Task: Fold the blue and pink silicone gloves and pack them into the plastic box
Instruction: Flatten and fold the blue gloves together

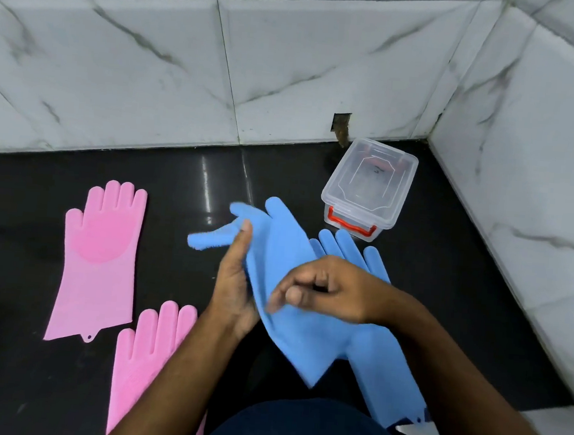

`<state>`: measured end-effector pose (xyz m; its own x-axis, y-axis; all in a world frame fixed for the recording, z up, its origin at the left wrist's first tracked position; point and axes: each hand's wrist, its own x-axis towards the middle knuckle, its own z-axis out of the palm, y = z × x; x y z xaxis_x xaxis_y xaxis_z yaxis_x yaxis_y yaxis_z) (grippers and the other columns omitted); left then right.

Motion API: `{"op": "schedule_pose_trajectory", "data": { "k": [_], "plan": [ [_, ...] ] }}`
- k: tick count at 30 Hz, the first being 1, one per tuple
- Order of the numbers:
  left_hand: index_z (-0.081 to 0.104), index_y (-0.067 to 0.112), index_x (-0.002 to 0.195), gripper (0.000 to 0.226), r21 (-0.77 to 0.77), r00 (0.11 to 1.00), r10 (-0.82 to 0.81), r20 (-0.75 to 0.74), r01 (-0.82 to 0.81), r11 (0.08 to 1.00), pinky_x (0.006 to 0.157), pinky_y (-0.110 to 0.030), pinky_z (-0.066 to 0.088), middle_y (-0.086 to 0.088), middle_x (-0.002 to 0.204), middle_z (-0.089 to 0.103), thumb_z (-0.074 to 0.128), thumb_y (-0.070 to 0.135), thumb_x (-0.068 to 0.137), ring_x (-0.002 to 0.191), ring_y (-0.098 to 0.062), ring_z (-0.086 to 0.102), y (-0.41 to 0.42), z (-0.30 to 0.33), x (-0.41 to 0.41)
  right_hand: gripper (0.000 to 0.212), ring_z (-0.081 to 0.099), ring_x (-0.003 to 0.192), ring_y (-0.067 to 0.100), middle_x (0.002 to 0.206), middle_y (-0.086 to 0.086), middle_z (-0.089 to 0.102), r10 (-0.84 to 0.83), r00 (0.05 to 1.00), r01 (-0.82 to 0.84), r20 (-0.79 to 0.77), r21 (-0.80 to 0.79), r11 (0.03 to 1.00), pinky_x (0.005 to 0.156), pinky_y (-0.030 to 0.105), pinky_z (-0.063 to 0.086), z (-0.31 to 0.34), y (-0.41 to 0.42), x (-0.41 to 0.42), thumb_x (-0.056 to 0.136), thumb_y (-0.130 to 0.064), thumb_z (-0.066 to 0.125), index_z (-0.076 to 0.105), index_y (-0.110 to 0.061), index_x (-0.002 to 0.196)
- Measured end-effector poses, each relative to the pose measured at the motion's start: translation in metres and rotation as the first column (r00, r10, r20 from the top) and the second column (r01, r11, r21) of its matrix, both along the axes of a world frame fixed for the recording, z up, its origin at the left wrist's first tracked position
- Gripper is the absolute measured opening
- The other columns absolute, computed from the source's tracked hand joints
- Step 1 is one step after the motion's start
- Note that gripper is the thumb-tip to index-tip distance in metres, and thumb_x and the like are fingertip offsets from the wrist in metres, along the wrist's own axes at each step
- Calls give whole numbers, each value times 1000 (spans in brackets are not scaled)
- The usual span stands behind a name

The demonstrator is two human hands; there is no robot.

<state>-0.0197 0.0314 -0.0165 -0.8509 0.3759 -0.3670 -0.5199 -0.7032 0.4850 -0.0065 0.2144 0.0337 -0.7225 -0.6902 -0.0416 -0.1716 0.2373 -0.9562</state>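
Blue silicone glove (284, 279) in hand, first fold being started; three gloves and box waiting.

Left hand (236, 282) is gripping the raised blue glove from its 9 o'clock side, thumb pressing near the glove's finger roots, probably to steady it for a fold. Right hand (324, 289) is hovering over the glove's middle with fingers (289, 294) loosely curled; whether they are pinching the silicone cannot be told, since motion is blurring them. Second blue glove (381, 355) is lying flat on the black bench (179, 174) at 4 o'clock of the hands, partly under the held one. Two pink gloves, one (98, 264) at 9 o'clock, another (151, 354) at 7 o'clock, are lying flat, unfolded. Clear plastic box (368, 186), lid on, red latch toward the person, is standing at 1 o'clock, near enough for packing later.
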Motion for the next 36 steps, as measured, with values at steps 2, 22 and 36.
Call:
{"op": "schedule_pose_trajectory", "data": {
  "k": [2, 22, 36],
  "plan": [
    [69, 7, 131, 55, 22, 999, 37, -24, -36, 999, 119, -62, 35, -28, 136, 61, 70, 40, 88, 125, -42, 59, 8, -4, 6, 23, 73, 80, 14, 83, 0, 76, -344, 934, 344, -99, -19, 939, 73, 25, 51, -8, 8, 0, 103, -22, 56, 71, -14, 88],
    [65, 24, 130, 48, -448, 947, -321, 30, 300, 843, 79, -55, 64, -7, 125, 76, 54, 1, 89, 111, -31, 75, 86, -47, 34, 52, 60, 122, 17, 135, -5, 62, -649, 761, 559, 3, 503, 659, 104, 36, 47, -71, 113, 54, 96, -26, 65, 48, -32, 145],
    [60, 39, 131, 40, -523, 957, -289, -23, 235, 819, 77, -56, 64, 2, 126, 76, 64, 15, 100, 111, -25, 75, 80, -53, 18, 52, 60, 102, 5, 117, -14, 63, -766, 643, 683, -7, 458, 569, 83, 22, 43, -89, 109, 47, 91, -35, 68, 48, -39, 139]
  ]
}}
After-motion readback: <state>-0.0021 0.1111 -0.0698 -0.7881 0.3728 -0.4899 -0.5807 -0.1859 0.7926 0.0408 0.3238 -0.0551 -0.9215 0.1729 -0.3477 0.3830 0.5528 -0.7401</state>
